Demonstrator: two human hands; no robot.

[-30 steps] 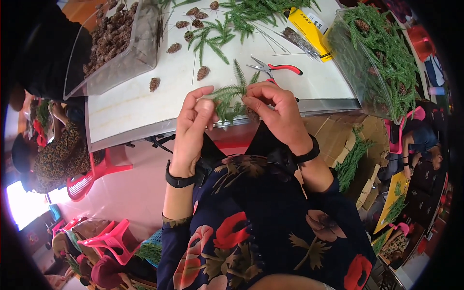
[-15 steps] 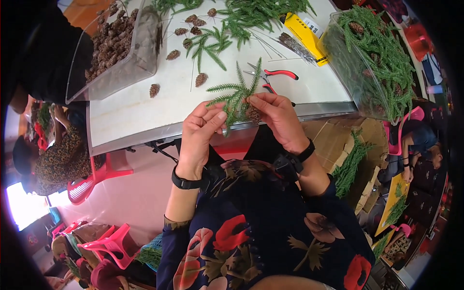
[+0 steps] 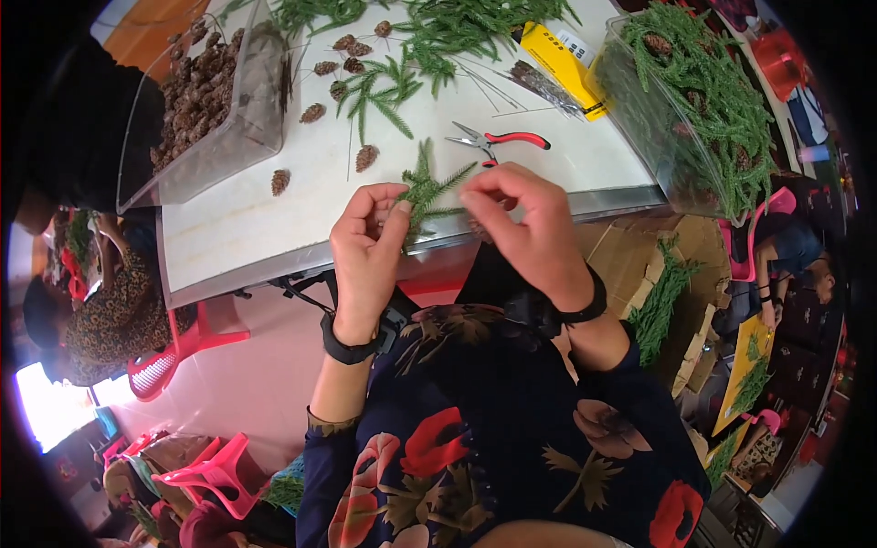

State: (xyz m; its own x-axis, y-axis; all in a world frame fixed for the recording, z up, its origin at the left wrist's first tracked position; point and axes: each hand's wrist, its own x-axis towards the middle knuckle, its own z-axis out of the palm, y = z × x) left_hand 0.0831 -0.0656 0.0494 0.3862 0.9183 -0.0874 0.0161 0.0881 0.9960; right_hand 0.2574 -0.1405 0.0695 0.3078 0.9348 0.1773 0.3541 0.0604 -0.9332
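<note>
My left hand [image 3: 365, 247] pinches a green artificial pine sprig [image 3: 423, 194] between thumb and fingers, at the near edge of the white table. To its right, my right hand [image 3: 530, 228] is closed, thumb and fingertips together by the sprig's tips. Whatever it pinches is too small or hidden to make out. Part of a brown pine cone [image 3: 477, 230] shows below the right fingertips; how it hangs there is hidden. Just beyond the hands lie red-handled pliers [image 3: 521, 139], one handle partly covered by the right hand.
A clear bin of pine cones [image 3: 196, 110] stands at the left, a clear bin of green sprigs [image 3: 708, 100] at the right. Loose cones [image 3: 366, 158], more greenery [image 3: 466, 27] and a yellow packet [image 3: 562, 64] lie on the table [image 3: 233, 233]. An open cardboard box [image 3: 621, 251] stands below right.
The right hand has turned and moved slightly right of the sprig's centre. The sprig has tilted and shifted left with my left hand. The whole view has shifted a little.
</note>
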